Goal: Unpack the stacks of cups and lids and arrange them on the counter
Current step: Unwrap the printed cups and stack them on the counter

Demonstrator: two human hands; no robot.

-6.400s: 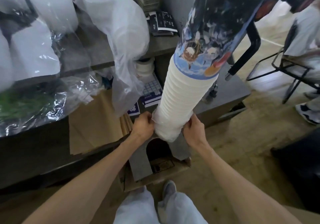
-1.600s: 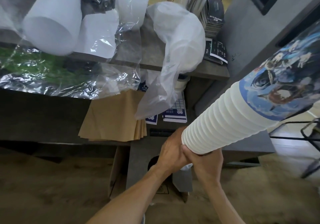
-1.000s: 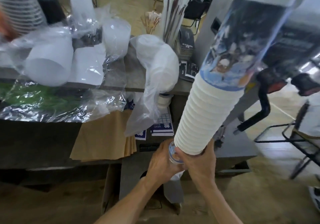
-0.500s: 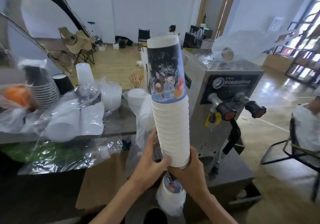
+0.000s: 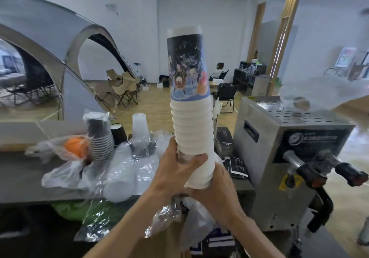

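A tall stack of white paper cups [image 5: 191, 130], the top one printed with a dark cartoon picture, stands upright in the air over the grey counter [image 5: 24, 179]. My left hand [image 5: 173, 169] wraps the stack's lower part from the left. My right hand [image 5: 215, 193] grips its bottom from the right and below. Crumpled clear plastic wrap [image 5: 169, 219] hangs under my hands. On the counter to the left stand a stack of dark cups [image 5: 99, 138] in a plastic sleeve, a single black cup [image 5: 118, 136] and a stack of clear plastic cups [image 5: 139, 126].
Loose plastic bags with white lids [image 5: 123, 175] cover the counter's middle. An orange ball [image 5: 76, 148] lies in a bag at the left. A steel machine [image 5: 295, 158] with two black-handled taps stands at the right. A green bag [image 5: 79, 211] hangs below the counter edge.
The view has tilted up from the shelf below to the counter top. The cup stack has gone from tilted to upright and risen, and both hands have stayed on its lower end.
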